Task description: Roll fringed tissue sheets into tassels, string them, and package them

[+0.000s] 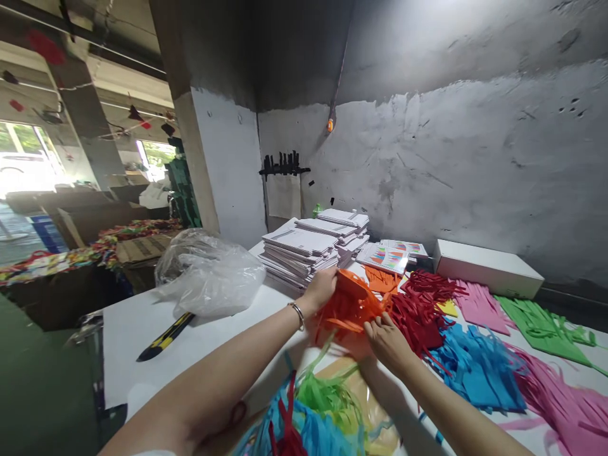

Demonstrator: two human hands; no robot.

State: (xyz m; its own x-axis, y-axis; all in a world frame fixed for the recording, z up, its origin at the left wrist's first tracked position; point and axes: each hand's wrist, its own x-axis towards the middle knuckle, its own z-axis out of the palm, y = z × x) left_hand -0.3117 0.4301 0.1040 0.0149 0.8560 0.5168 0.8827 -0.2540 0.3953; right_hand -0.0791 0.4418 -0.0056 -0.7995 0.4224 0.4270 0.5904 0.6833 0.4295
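An orange fringed fabric piece is stretched between my two hands above the white table. My left hand, with a bracelet at the wrist, grips its upper left side. At its lower right, the fingers of my right hand are closed on it. Under my arms lies a bunch of blue strips with red ones, beside green strips. Just right of the held piece are dark red fringed pieces, and another orange piece lies behind it.
Fringed pieces in blue, pink and green cover the right side. Stacked white cards, printed sheets and a white box stand along the wall. A clear plastic bag and a yellow-black utility knife lie left.
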